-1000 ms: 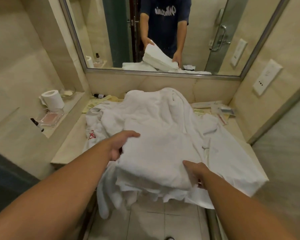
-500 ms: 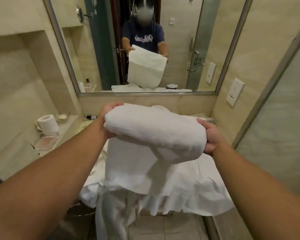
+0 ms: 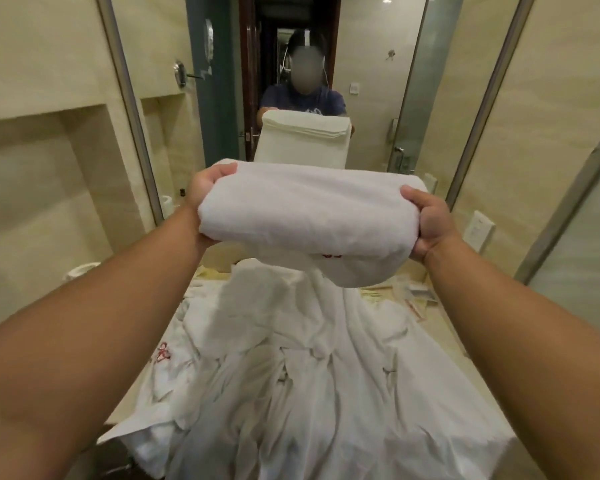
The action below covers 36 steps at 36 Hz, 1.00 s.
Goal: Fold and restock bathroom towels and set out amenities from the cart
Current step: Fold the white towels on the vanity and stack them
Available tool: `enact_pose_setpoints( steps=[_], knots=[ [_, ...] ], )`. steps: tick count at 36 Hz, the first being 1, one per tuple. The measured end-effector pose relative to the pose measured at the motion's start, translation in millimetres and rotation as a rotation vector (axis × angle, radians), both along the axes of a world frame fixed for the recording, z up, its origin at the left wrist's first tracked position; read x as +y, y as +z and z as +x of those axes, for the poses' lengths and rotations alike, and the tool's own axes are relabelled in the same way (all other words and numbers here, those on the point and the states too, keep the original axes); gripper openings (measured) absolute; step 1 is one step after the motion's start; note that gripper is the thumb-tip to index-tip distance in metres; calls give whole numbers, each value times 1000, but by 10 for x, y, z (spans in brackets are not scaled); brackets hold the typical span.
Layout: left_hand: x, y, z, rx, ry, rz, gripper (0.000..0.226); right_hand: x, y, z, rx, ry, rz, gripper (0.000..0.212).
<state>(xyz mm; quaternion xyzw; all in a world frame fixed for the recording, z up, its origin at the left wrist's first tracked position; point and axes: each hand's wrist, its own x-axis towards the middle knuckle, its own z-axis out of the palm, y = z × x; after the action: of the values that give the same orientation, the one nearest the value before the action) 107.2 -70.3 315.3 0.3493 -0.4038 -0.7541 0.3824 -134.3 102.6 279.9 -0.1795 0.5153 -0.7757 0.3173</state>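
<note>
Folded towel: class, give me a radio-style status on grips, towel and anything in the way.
Left grip and right grip each hold one end. Folded towel in the air above countertop. Rumpled white linen heaped on countertop below.

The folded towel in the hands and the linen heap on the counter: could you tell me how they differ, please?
The folded towel is a neat, smooth bundle; the linen heap is crumpled and spread out. The folded towel is held in the air, its ends gripped by the left hand and right hand; the linen heap lies on the counter. The folded towel looks smaller than the linen heap. Both are white with red stitching.
</note>
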Motion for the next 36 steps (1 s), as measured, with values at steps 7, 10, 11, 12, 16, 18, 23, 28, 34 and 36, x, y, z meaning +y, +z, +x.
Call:
enact_pose_setpoints(
  steps=[7, 10, 11, 12, 16, 18, 23, 28, 34, 36],
  knots=[
    [-4, -511, 52, -245, 32, 99, 19, 79, -841, 77, -176, 48, 236, 38],
    [44, -899, 314, -367, -66, 97, 20, 240, -1429, 261, -316, 101, 342, 45],
    [59, -1059, 441, -384, -125, 87, 21, 304, -1635, 347, -349, 123, 383, 45],
    [73, -1222, 573, -395, -174, 88, 22, 372, -1839, 448, -375, 142, 441, 45],
    [193, -1878, 1092, -512, -208, 178, 18, 664, -2554, 899, -525, 264, 650, 44],
    [337, -2161, 1338, -561, -236, 220, 13, 798, -2790, 1161, -576, 286, 696, 42],
    [576, -2677, 1847, -655, -286, 341, 35, 1012, -3171, 1623, -633, 165, 707, 49],
    [721, -2798, 2062, -712, -340, 344, 28, 1112, -3162, 1810, -516, 128, 785, 56],
    [811, -2730, 2186, -781, -435, 294, 17, 1309, -3042, 1842, -469, 208, 866, 77],
    [839, -2721, 2217, -819, -449, 288, 17, 1334, -3001, 1858, -428, 248, 893, 74]
  ],
)
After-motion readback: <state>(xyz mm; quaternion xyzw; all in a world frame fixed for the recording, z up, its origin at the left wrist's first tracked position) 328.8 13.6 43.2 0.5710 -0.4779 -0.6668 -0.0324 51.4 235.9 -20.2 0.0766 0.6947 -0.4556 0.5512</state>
